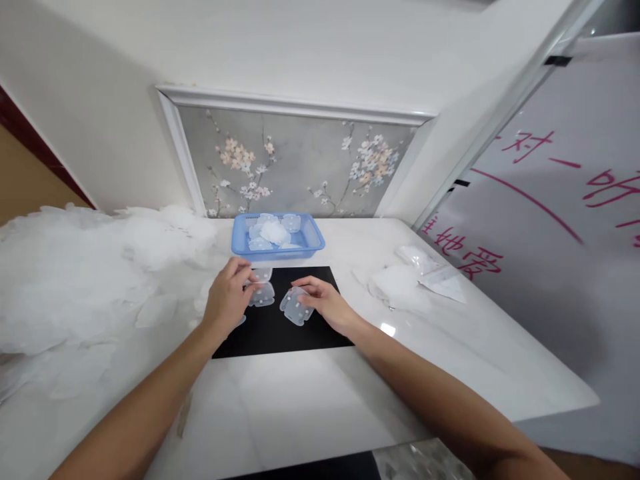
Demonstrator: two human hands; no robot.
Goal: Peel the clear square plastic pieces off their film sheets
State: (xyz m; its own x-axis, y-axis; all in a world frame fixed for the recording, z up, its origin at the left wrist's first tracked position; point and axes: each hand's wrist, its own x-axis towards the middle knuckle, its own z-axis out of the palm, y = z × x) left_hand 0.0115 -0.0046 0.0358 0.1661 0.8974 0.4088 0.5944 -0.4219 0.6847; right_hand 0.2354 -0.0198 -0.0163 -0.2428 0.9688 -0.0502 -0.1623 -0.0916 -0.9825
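Note:
My right hand (324, 303) pinches a translucent plastic piece (295, 308) with notched edges and small pale dots, held over a black mat (285, 337). To its left, the curled fingers of my left hand (233, 293) grip the edge of a similar translucent piece (263, 295). Another such piece shows just beyond those fingers, partly overlapped. Part of one more pokes out below my left hand, at the mat's left side. Behind the mat, a blue plastic basket (278, 253) holds several of the same translucent pieces.
A large heap of whitish translucent pieces (75, 280) covers the left of the white marbled table (280, 400). Clear bags and a pale stack (400, 287) lie to the right. A wall with a framed floral panel (300, 160) rises behind; a whiteboard (560, 213) stands at right.

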